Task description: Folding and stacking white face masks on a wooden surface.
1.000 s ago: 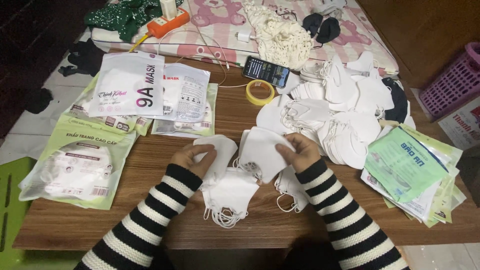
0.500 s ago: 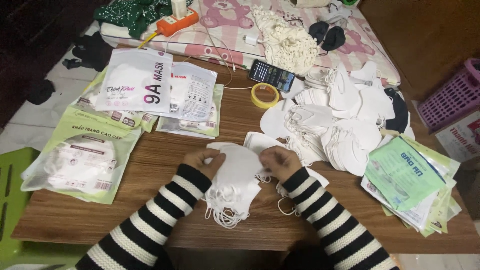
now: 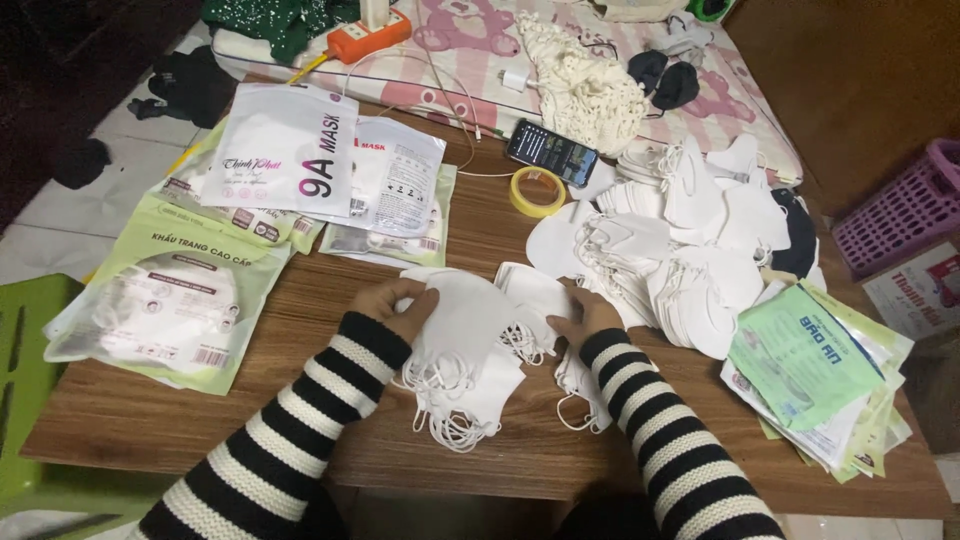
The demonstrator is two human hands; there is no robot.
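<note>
Nearest the camera, two arms in black-and-white striped sleeves reached over the wooden tabletop (image 3: 300,400). The left hand (image 3: 398,303) gripped the left edge of a stack of white face masks (image 3: 470,345), fingers curled over its rim. The right hand (image 3: 585,318) rested on the stack's right side, fingers bent against the masks; how firmly it gripped could not be told. The stack lay near the front middle of the tabletop, its ear loops spilling toward the front edge.

To the left lay a green-and-clear mask package (image 3: 170,300), flat, with more packages (image 3: 300,160) overlapping behind it. To the right sat a pile of flat printed bags (image 3: 810,370), green on top. Between that pile and the hands, a large heap of loose white masks (image 3: 680,250) spread across the tabletop.

Farther back, a yellow tape roll (image 3: 537,191) lay just beside a dark phone (image 3: 552,152) with a lit screen. Beyond the tabletop was a pink patterned bed (image 3: 470,40) carrying an orange power strip (image 3: 370,38) and a cream knitted item (image 3: 585,90). A purple basket (image 3: 905,210) stood at the far right.
</note>
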